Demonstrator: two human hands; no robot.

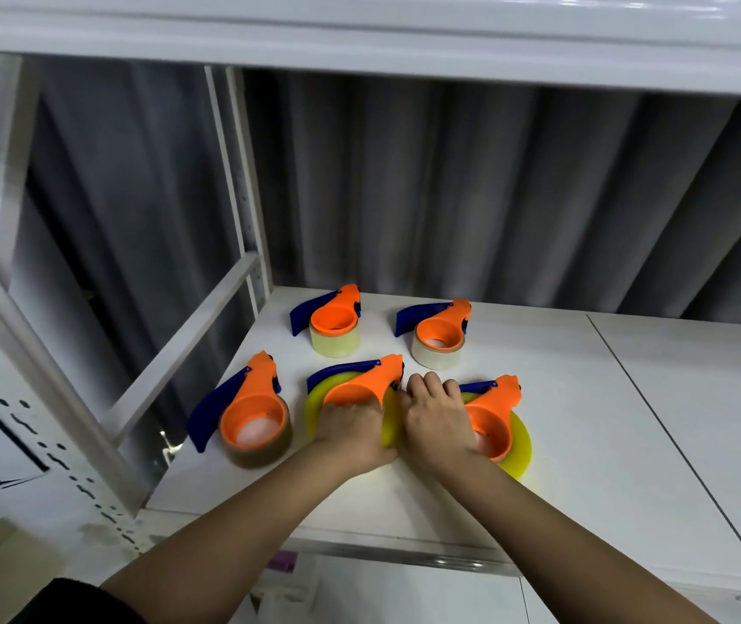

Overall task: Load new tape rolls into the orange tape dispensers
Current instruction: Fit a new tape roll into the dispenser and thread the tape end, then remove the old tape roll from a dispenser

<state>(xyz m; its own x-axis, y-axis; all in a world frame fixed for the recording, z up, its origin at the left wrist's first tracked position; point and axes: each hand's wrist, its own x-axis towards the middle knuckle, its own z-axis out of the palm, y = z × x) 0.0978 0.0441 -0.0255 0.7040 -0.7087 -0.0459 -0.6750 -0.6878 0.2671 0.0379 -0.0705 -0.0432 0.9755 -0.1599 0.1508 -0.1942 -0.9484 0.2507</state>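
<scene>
Presently the middle dispenser (366,382), front row of the shelf (584,421), is gripped by the left hand (350,427) over its yellow roll (314,403); right hand (434,409) curled beside, grip unclear. Roll best pressed squarely home.

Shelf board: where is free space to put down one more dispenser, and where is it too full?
The white shelf board is bare right of the front right dispenser, across the seam. A bare strip runs along the front edge around the forearms. The left half is crowded: five dispensers, with both hands at the front middle dispenser.
</scene>
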